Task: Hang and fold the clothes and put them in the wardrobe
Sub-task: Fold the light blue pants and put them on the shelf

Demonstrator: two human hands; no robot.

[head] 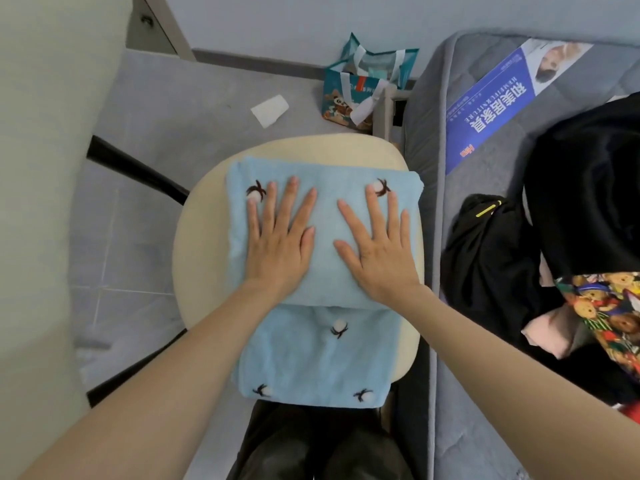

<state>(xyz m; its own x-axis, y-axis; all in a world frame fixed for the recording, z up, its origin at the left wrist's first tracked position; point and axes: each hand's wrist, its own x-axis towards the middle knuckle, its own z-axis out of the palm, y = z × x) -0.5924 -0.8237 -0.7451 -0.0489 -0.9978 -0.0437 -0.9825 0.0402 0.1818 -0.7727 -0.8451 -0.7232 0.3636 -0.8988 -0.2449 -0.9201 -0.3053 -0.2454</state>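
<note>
Left hand (277, 237) and right hand (379, 242) press flat, fingers (294, 199) spread, on folded light-blue fleece garment (322, 355) atop cream round cushioned stool (194, 237); black clothes pile (571, 202) on grey mattress (426, 133) beside.

Bare forearms (145, 368), dark trousers (322, 452).

Garment (322, 355) lies on stool (207, 209), mattress (485, 161) right.
</note>
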